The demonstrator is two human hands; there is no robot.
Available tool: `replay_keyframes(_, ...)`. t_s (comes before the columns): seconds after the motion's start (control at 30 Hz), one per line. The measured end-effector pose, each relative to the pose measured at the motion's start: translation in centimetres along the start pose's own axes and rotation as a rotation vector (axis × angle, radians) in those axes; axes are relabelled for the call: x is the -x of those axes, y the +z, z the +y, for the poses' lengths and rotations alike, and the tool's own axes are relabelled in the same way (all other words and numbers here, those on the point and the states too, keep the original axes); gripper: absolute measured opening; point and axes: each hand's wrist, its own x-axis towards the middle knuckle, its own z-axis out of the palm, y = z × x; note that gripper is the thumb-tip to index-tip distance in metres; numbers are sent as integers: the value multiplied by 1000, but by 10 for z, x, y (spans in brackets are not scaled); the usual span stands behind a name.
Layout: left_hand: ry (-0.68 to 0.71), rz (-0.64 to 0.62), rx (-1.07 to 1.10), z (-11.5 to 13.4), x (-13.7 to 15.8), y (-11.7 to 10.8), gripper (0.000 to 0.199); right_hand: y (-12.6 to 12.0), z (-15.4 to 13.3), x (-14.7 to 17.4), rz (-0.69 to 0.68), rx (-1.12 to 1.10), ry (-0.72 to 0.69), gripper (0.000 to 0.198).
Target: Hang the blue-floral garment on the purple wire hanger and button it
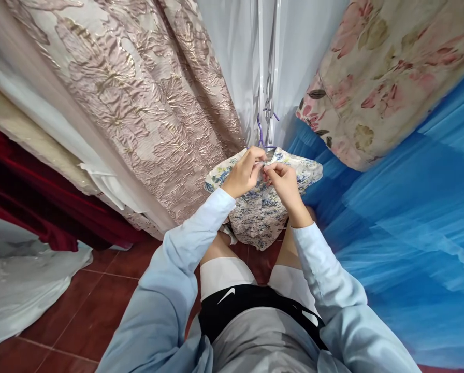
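Observation:
A white shirt with a blue and yellow floral print (pixel 257 220) hangs in front of me on a purple hanger (pixel 260 129). My left hand (pixel 245 172) is closed at the front of its neckline, thumb and fingers pinching the edge of the cloth. Right beside it, my right hand (pixel 282 181) pinches the collar's other edge, the fingertips of both hands nearly touching. Whether a button or another fastening lies between the fingers is too small to tell. The shirt's short sleeves spread out to both sides, and its lower part hangs between my legs.
Pink brocade fabric (pixel 139 103) hangs at the left, with dark red cloth (pixel 30 191) farther out. White straps (pixel 260 62) run down behind the hanger. Floral fabric (pixel 387 77) and blue tulle (pixel 418 223) hang at the right. Red tiles (pixel 88 300) cover the floor.

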Motion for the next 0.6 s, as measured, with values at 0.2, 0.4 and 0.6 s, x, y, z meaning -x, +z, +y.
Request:
replay_keyframes(0.2,-273,222,-105,8,-13,2,19,-1,29,18,30,152,36,30)
replay_keyframes(0.4,-329,626,-66,-69,-1,-75,40,-6,61,72,31,306,101,28)
replay_keyframes(0.6,-818,614,244,-107,95,-116,40,11,82,96,-92,402,156,16)
